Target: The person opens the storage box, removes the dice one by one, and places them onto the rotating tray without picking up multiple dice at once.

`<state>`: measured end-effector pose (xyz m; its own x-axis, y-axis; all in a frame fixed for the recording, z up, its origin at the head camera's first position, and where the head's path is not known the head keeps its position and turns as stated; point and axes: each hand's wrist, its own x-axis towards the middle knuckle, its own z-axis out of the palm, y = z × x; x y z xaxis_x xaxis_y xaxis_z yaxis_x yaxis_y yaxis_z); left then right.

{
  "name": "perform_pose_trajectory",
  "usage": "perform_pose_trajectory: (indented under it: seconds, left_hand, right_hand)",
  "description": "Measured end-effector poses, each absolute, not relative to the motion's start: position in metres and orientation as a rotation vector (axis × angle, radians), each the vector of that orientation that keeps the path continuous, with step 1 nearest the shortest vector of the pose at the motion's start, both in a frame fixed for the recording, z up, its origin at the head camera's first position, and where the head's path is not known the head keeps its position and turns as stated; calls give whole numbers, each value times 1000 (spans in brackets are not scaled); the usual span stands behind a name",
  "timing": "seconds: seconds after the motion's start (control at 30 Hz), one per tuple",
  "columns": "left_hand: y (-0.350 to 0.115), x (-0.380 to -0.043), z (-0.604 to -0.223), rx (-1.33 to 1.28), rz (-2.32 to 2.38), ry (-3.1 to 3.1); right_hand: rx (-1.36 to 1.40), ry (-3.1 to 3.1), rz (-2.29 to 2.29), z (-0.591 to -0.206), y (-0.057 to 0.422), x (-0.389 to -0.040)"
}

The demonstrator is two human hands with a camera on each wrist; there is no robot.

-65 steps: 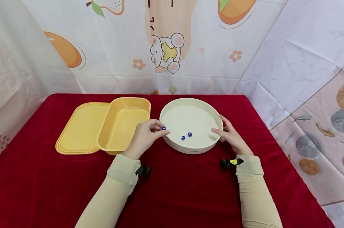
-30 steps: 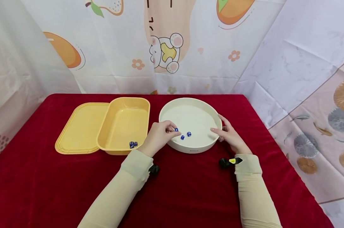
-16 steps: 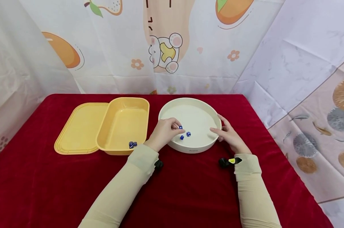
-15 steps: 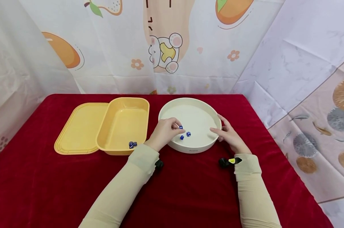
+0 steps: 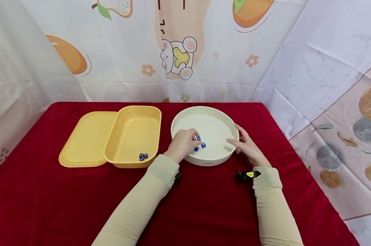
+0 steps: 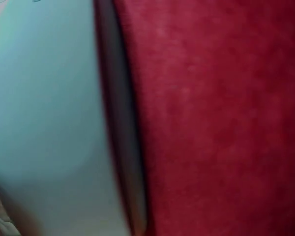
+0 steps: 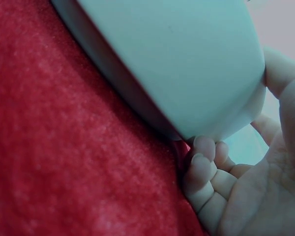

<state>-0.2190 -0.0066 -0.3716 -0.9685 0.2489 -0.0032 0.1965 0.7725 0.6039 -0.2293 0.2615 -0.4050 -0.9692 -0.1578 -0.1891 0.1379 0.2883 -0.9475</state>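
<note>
A round off-white tray (image 5: 214,124) stands at the centre right of the table in the head view. Over its near left part, my left hand (image 5: 182,143) pinches a blue die (image 5: 199,138) between thumb and fingers. Just below and beside it, two more blue dice, one die (image 5: 196,149) and another die (image 5: 203,145), lie on the tray floor. At the right side, my right hand (image 5: 247,147) grips the tray wall, thumb over the rim. In the right wrist view, its fingers (image 7: 201,169) curl under the tray's lower edge. The left wrist view shows the tray wall (image 6: 44,108) but hardly any hand.
Left of the tray stands a yellow rectangular box (image 5: 134,128), with blue dice (image 5: 141,155) in its near right corner. A flat yellow lid (image 5: 88,140) lies beside it, partly under the box. Red cloth (image 5: 216,205) covers the table; patterned curtains (image 5: 117,58) hang behind.
My left hand, pinching the die, has moved right from the tray's left rim to over the dice inside. The dice in the yellow box came into view. The right hand has stayed put.
</note>
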Motion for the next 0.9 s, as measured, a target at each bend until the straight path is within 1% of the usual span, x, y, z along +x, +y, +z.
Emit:
perform_pose_trajectory:
  seconds: [0.17, 0.9]
  left_hand:
    - [-4, -219, -375, 397, 884, 2956]
    - [2, -221, -376, 290, 863, 2951]
  right_hand:
    - [-20, 2320, -1733, -405, 261, -229]
    - [-13, 2338, -1712, -405, 262, -229]
